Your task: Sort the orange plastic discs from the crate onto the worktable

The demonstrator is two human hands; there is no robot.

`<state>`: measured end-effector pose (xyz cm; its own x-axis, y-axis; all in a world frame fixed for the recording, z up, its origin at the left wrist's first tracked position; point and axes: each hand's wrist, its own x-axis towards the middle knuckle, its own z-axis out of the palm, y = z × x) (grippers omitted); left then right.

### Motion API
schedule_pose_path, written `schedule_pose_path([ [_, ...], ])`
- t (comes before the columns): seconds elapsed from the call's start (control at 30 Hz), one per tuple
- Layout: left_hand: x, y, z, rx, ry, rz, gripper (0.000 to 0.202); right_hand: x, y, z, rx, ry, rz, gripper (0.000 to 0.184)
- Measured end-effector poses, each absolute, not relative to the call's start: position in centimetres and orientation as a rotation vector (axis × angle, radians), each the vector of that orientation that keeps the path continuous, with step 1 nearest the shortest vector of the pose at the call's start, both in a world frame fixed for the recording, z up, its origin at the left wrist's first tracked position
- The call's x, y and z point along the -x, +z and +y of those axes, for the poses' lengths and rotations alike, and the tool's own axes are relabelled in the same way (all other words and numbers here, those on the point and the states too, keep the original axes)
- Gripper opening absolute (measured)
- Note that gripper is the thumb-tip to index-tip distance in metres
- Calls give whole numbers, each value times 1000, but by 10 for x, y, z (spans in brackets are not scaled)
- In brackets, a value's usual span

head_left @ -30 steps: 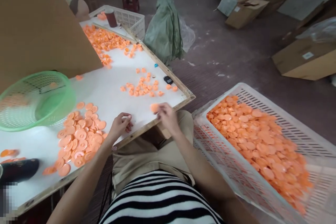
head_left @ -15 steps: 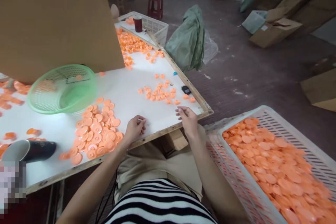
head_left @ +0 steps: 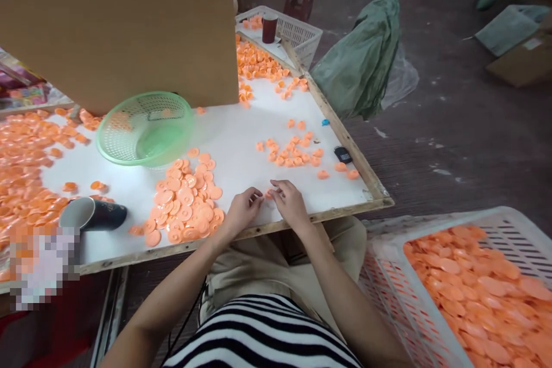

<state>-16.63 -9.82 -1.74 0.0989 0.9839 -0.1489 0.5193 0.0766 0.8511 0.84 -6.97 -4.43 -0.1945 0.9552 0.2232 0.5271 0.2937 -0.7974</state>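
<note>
My right hand [head_left: 290, 204] is closed in a pinch on a small orange plastic piece [head_left: 269, 193], just above the table's front edge. Right beside it, my left hand [head_left: 245, 209] has its thumb and fingers pressed together, and whatever they hold is too small to make out. Left of my left hand lies a pile of flat round orange discs [head_left: 185, 198]. Several small orange plastic caps [head_left: 295, 149] are scattered on the white tabletop [head_left: 233, 144] beyond my right hand.
A green mesh basket [head_left: 144, 132] stands before a tall cardboard sheet [head_left: 150, 23]. A dark cup [head_left: 103, 214] lies on its side at left, near more orange pieces [head_left: 26, 167]. A white crate [head_left: 509, 218] of orange discs stands at right. A black object [head_left: 342, 154] lies by the wooden rim.
My right hand has moved left to meet my left hand, and a small orange piece now shows at its fingertips. The view has turned left, showing more of the table's left side.
</note>
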Motion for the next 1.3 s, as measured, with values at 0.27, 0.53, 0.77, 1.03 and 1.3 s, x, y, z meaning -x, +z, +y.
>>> schedule_pose_path([
  [0.27, 249, 9, -96, -1979, 210, 2264, 29, -12, -37, -69, 1408, 827, -1658, 27],
  [0.53, 253, 2, -91, -2022, 110, 2246, 21, -13, -32, -70, 1409, 894, -1581, 27],
  [0.77, 259, 5, -89, -2046, 34, 2228, 27, -13, -31, -69, 1409, 937, -1567, 27],
  [1.03, 268, 6, -90, -2024, -9, 2193, 12, -13, -33, -68, 1404, 997, -1536, 26],
  [1.3, 272, 9, -91, -2027, -158, 2331, 34, -14, -35, -67, 1398, 1006, -1527, 25],
])
